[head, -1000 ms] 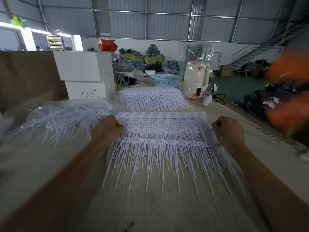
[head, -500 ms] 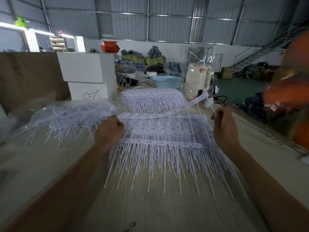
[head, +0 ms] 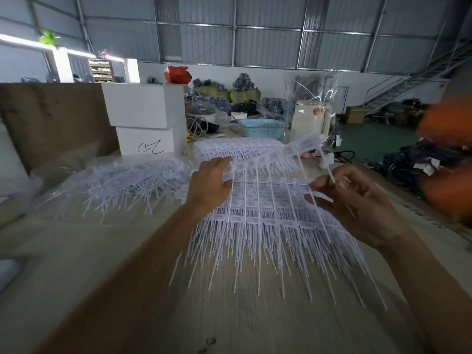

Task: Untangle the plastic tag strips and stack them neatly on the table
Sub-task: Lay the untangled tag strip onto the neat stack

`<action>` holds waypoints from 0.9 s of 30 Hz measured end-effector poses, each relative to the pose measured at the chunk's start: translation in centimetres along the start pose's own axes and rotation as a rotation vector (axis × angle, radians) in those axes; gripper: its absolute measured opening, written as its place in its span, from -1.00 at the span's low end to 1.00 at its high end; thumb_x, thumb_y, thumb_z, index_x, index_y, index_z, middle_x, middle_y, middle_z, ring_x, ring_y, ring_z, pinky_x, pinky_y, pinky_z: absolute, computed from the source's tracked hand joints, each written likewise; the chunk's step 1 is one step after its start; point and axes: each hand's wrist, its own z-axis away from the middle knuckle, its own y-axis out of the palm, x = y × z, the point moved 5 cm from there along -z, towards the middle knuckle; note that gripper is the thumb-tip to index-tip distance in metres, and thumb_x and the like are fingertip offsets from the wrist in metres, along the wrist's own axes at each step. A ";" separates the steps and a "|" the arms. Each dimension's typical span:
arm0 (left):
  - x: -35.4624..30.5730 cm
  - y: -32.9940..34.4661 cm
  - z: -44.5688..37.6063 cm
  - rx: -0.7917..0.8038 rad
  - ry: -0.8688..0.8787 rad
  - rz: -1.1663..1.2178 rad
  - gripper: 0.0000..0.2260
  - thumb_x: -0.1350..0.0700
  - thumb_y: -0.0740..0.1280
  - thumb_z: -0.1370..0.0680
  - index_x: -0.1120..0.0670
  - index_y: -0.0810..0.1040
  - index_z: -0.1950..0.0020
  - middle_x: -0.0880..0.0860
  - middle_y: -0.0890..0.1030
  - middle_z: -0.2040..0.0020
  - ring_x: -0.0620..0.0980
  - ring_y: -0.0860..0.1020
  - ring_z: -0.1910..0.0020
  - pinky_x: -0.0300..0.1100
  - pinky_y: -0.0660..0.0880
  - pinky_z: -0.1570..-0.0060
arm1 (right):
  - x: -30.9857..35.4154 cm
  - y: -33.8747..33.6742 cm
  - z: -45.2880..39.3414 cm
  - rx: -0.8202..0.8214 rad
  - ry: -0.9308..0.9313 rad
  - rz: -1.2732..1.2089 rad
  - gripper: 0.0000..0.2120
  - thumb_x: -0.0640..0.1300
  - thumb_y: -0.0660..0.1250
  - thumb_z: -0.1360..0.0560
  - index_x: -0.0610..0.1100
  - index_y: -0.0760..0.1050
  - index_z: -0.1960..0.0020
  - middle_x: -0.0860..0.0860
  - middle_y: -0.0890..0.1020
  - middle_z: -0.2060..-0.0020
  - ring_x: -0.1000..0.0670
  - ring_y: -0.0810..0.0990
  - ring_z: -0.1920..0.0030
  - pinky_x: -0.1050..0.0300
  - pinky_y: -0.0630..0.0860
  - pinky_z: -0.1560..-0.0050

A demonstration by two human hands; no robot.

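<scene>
Since half a second ago, one tag strip (head: pixel 277 153) has risen higher off the stack (head: pixel 268 221), tilted, far end up toward the cream appliance (head: pixel 310 120). Left hand (head: pixel 209 185) pinches its near end, fingers curled round the band. Right hand (head: pixel 357 200) pinches one thin tail (tip blurred) between thumb and forefinger. Remaining tails hang down, reaching the stack on the table (head: pixel 89 264). Tangled heap (head: pixel 122 185) lies left; second neat stack (head: pixel 229 146) behind.

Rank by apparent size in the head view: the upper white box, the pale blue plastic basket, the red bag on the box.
1. Upper white box, clearly largest.
2. Pale blue plastic basket.
3. Red bag, smallest.
The basket stands farther back, so its true size against the box stays unsure.
</scene>
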 end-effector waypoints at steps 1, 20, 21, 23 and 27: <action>-0.5 -0.2 -0.1 -0.040 0.034 -0.010 -0.59 0.15 0.39 -0.57 0.06 0.48 -0.42 0.07 0.52 -0.38 0.14 0.41 -0.38 0.08 0.39 -0.30 | 0.0 -0.2 0.2 -0.004 0.006 -0.031 -0.93 -0.10 0.39 -0.59 -0.08 0.54 -0.02 -0.09 0.68 -0.07 -0.11 0.62 -0.22 -0.22 0.48 -0.33; -3.5 -12.2 2.9 -0.444 0.383 -0.056 -0.69 0.15 0.44 -0.52 0.03 0.64 -0.27 0.13 0.53 0.03 0.14 0.45 -0.02 -0.06 0.42 0.03 | 0.9 -3.7 1.2 -0.239 0.062 -0.236 -0.57 0.27 0.33 -0.51 -0.08 0.45 -0.10 0.02 0.56 0.07 0.08 0.56 0.15 0.20 0.58 0.13; -3.3 -12.4 3.0 -0.426 0.380 -0.060 -0.68 0.15 0.45 -0.52 0.01 0.64 -0.27 0.12 0.54 0.04 0.12 0.44 -0.01 -0.06 0.40 0.02 | 0.7 -3.6 1.1 -0.267 0.074 -0.195 -0.61 0.24 0.26 -0.56 -0.05 0.51 -0.15 0.04 0.59 0.07 0.10 0.57 0.17 0.22 0.58 0.17; -2.6 -12.3 3.5 -0.371 0.356 -0.041 -0.67 0.15 0.46 -0.51 0.01 0.64 -0.27 0.09 0.54 0.06 0.07 0.43 0.01 -0.06 0.36 -0.01 | -0.1 -3.5 0.9 -0.326 0.120 -0.099 -0.67 0.10 0.21 -0.62 -0.03 0.54 -0.26 0.05 0.58 0.13 0.10 0.52 0.25 0.26 0.50 0.30; -0.4 -11.2 4.6 -0.223 0.293 0.035 -0.70 0.13 0.49 -0.51 0.02 0.66 -0.23 0.02 0.60 0.04 -0.01 0.45 0.02 -0.04 0.37 -0.06 | -1.6 -3.5 0.8 -0.412 0.186 0.027 -0.78 -0.13 0.29 -0.54 -0.13 0.53 -0.17 -0.04 0.55 0.28 0.04 0.40 0.39 0.24 0.36 0.48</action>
